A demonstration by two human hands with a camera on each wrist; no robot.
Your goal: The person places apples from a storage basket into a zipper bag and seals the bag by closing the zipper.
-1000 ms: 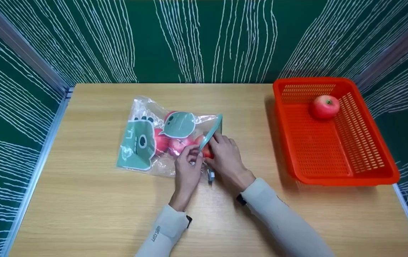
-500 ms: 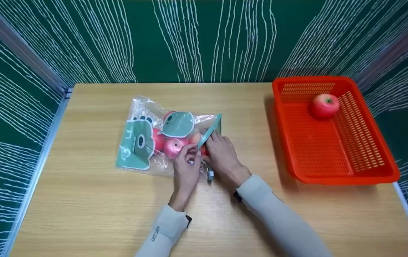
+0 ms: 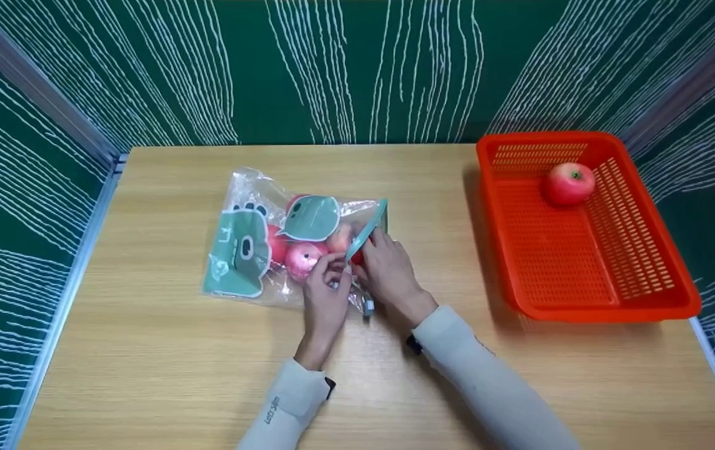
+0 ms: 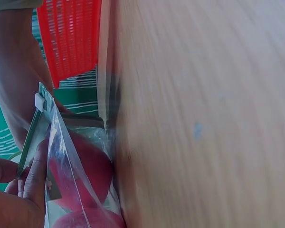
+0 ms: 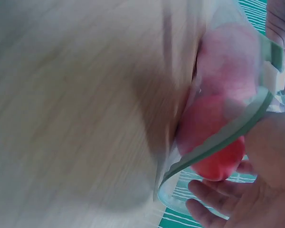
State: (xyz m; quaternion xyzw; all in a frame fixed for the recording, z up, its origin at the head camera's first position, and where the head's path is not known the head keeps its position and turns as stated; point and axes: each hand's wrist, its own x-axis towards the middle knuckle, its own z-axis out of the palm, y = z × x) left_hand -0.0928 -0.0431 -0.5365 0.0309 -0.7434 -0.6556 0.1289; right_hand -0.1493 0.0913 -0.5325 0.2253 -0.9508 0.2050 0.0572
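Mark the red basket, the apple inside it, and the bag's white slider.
Red basket point(image 3: 560, 265): head view, on its bare floor.
Basket apple point(image 3: 568, 187): head view, middle of its visible side.
White slider point(image 4: 39, 102): left wrist view, on its face.

Dark letters on the left sleeve point(image 3: 282, 406), running along the forearm, and they read "Lets Slim"! Across to the right sleeve point(image 3: 495, 381): small dark marks there, slanted away, impossible to make out. Now the bag point(image 3: 295, 229), pale characters on its green panel point(image 3: 239, 265), what looks like an "L", then blur! Its speech bubble point(image 3: 312, 218)? Marks too small to read.
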